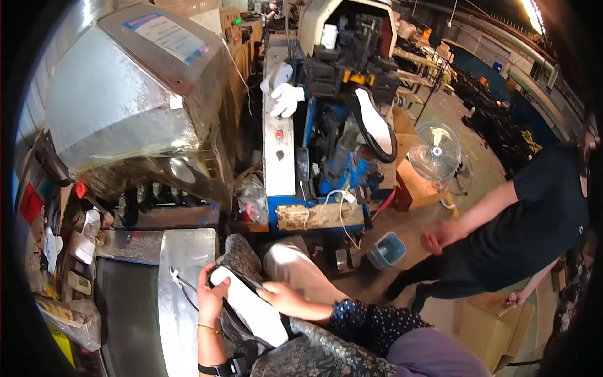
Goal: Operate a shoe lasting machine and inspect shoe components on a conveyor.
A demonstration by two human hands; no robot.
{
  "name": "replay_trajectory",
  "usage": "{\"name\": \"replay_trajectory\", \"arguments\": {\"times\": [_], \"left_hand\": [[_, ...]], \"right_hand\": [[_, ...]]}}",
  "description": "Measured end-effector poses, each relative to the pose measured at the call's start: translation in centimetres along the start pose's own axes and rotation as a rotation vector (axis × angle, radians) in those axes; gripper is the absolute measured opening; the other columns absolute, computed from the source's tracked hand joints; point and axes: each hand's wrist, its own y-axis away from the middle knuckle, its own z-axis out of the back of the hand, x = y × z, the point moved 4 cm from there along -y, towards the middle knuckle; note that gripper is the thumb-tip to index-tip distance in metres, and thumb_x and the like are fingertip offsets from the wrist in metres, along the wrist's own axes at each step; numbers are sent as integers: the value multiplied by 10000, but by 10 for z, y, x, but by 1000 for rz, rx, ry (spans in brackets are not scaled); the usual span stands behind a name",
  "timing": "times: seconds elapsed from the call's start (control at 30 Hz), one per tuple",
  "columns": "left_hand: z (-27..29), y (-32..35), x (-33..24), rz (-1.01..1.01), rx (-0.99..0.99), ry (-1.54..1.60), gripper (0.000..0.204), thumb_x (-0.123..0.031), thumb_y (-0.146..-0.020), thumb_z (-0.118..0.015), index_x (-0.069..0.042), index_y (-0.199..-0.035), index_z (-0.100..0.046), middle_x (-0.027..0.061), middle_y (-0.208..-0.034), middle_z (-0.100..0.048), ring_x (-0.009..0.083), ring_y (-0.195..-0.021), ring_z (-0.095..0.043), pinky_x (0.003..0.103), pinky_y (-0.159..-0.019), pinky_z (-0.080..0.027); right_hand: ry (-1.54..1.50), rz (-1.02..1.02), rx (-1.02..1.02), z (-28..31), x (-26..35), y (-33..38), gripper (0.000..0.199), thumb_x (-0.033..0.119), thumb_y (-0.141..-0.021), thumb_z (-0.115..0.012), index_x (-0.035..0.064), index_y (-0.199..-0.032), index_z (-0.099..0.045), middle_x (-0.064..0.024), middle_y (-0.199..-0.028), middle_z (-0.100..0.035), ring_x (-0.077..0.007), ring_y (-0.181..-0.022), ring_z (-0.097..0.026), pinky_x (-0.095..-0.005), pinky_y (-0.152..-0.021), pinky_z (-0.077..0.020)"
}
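Observation:
A long shoe piece [251, 309], white and sole-shaped on its face with a black edge, lies slanted over my lap. My left hand [213, 290] grips its far left end, thumb on the white face. My right hand [286, 300] is closed on its right edge, fingertips partly hidden. Beneath it are a dark patterned cloth and my clothing. A similar white-faced shoe piece with a black rim [377, 125] rests on the blue machine [333, 157] ahead. A thin dark cable with a metal end [176, 275] lies beside my left hand.
A metal-hooded machine [125, 94] with a conveyor belt [129, 314] stands at left. A white glove [287, 100] lies on the machine panel. A fan [434, 151], a blue tub [386, 250] and a cardboard box [496, 327] are at right, where a person in black [534, 207] walks.

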Motion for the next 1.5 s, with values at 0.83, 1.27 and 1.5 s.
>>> {"name": "replay_trajectory", "arguments": {"times": [0.83, 1.27, 1.5], "left_hand": [[21, 22, 37, 63, -50, 119, 474, -54, -885, -677, -40, -1309, -466, 49, -1051, -614, 121, -953, -567, 255, -835, -473], [15, 40, 82, -14, -304, 479, 571, -407, -1030, -375, 31, -1389, -450, 164, -1398, -508, 243, -1306, -458, 346, -1124, -296], [33, 34, 16, 86, -351, -1302, 487, -368, -1027, -299, 14, -948, -591, 227, -791, -679, 458, -732, -642, 491, -692, -525]], "right_hand": [[-175, -350, 462, -4, -23, -11, 630, 482, -1027, -330, -66, -1166, -609, -255, -951, -659, -302, -940, -655, -347, -833, -501], [-154, 72, 414, -26, 10, -3, 631, 351, -1037, -399, -71, -1462, -199, -349, -1323, -472, -399, -1260, -488, -384, -1035, -371], [229, -129, 324, -63, 63, 13, 793, 405, -1004, -435, -163, -1431, -83, -425, -1177, -512, -505, -1018, -592, -472, -874, -475]]}}
